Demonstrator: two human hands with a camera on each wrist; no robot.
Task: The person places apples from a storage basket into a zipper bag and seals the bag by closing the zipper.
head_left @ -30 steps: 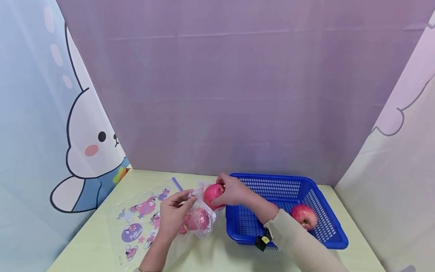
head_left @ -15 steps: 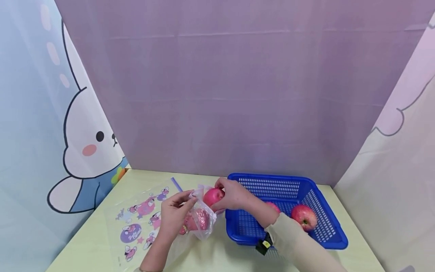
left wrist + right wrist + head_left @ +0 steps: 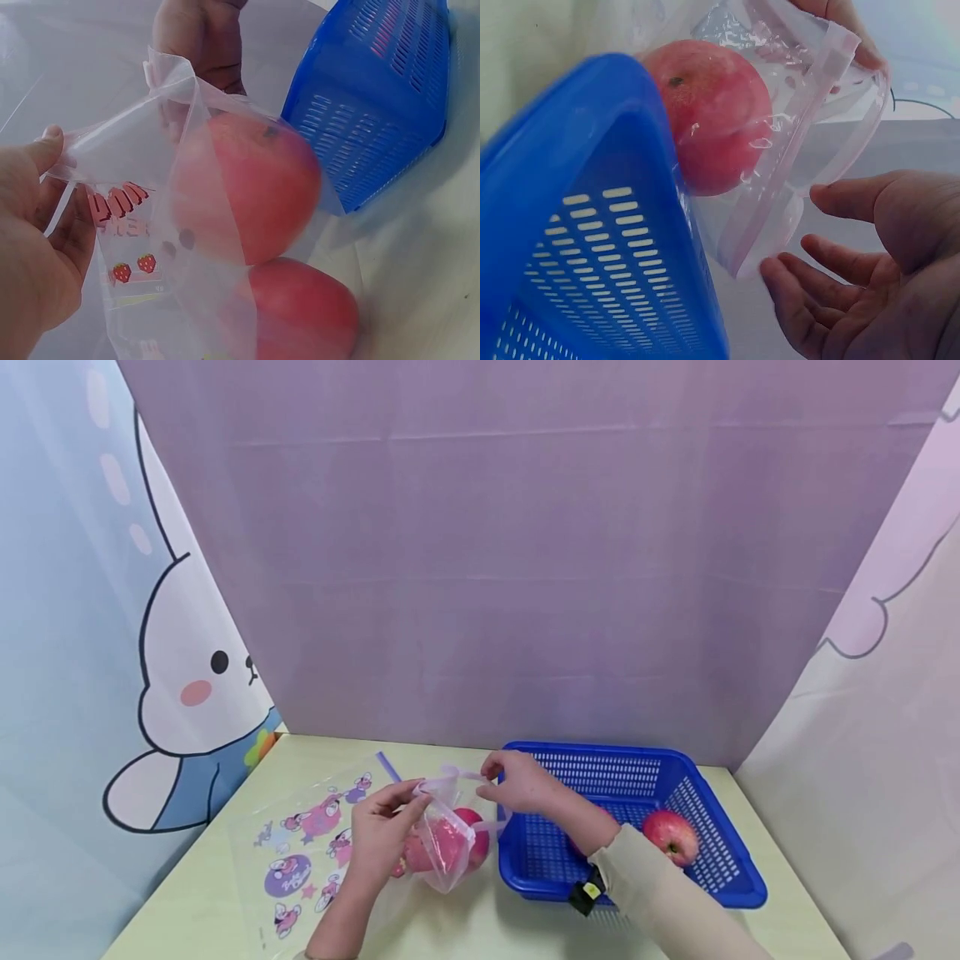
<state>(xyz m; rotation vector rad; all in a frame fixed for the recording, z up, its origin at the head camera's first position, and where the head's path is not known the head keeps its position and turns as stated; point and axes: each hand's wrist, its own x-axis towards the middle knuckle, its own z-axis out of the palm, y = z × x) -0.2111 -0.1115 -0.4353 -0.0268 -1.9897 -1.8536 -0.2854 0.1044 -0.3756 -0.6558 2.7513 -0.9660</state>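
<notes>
My left hand [image 3: 378,831] pinches the upper edge of a clear zip bag [image 3: 142,277] printed with strawberries. Two red apples show inside it: an upper apple [image 3: 262,180] close below the mouth and a lower apple [image 3: 307,311] beneath. My right hand [image 3: 885,255] has its fingers spread and relaxed at the bag's mouth, holding no apple; its thumb and fingertips lie right at the pink zip edge. In the head view the bag sits between both hands, left of the blue basket [image 3: 600,748], with the apples seen through its film.
Another apple [image 3: 671,837] lies in the basket, and a further red one is mostly hidden by my right forearm. A large clear bag with pink and purple cartoon prints [image 3: 288,872] lies flat on the pale table [image 3: 172,877] at left. A purple curtain [image 3: 480,568] stands behind.
The apple in my right hand has gone down into the zip bag, and the fingers have let it go and spread at the mouth. My left hand keeps its pinch on the edge.
</notes>
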